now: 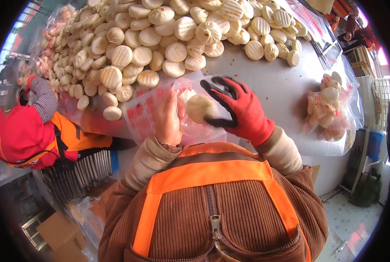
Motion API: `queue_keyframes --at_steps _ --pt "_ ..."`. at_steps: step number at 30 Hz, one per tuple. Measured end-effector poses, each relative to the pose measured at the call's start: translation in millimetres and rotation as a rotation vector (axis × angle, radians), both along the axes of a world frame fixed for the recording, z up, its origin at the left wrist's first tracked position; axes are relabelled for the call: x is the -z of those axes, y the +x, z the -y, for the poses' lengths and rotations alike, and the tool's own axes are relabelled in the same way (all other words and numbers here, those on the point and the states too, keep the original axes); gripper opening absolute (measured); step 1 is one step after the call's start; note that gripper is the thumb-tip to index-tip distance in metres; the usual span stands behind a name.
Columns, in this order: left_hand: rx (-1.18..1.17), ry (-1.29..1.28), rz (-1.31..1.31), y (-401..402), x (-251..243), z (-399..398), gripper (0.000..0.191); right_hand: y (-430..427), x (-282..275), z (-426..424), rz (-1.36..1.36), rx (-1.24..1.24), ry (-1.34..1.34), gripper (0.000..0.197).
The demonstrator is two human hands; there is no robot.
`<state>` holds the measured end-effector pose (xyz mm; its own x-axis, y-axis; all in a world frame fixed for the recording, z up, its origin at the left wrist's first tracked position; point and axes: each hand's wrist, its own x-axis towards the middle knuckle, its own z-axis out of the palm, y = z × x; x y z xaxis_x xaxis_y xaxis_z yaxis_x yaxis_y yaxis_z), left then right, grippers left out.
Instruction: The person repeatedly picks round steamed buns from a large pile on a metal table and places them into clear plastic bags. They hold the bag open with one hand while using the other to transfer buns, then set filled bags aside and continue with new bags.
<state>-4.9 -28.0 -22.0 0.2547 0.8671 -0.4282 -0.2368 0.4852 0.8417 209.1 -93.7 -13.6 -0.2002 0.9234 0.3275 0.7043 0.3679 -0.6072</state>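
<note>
My bare left hand (pixel 168 121) is upright at the left side of a clear plastic bag (pixel 190 127) with red print, its fingers against the film; how firmly it grips is hidden. My right hand (pixel 244 108), in a red glove with black fingertips, has thumb and fingers around a round pale bun (pixel 200 109) at the bag's mouth. The bun is blurred. More printed bags (pixel 146 113) lie flat under and left of my left hand. A big heap of pale filled buns (pixel 176 52), some with ridged faces and some with pleated tops, spreads beyond my hands.
The metal table (pixel 280 88) carries a filled bag of buns (pixel 326 108) at right. Filled bags (pixel 55 29) stand at the far left. A co-worker in a red garment (pixel 21 134) works at the left edge. Cardboard boxes (pixel 60 232) are on the floor, lower left.
</note>
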Motion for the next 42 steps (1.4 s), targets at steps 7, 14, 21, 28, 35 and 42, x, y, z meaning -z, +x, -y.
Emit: queue_keyframes --at_steps 7,14,21,28,35,42 --pt "0.001 0.020 0.156 -11 4 4 0.035 -21 62 9 -0.291 0.270 -0.503 0.053" --pt "-0.034 -0.011 0.245 -41 -51 10 0.048 -13 11 -12 -0.936 0.084 -0.332 0.027" --pt "-0.047 -0.104 0.139 -43 -27 16 0.048 0 -15 -17 -1.073 -0.056 -0.666 0.041" --pt "-0.060 -0.121 0.332 -46 -16 5 0.047 101 75 -76 -0.411 0.568 -0.176 0.058" --pt "-0.025 -0.063 0.264 -33 -25 -6 0.053 137 143 -157 0.519 0.944 -0.524 0.082" --pt "0.047 -0.010 0.174 -21 -36 -11 0.055 124 68 -97 -1.110 0.463 -0.140 0.079"
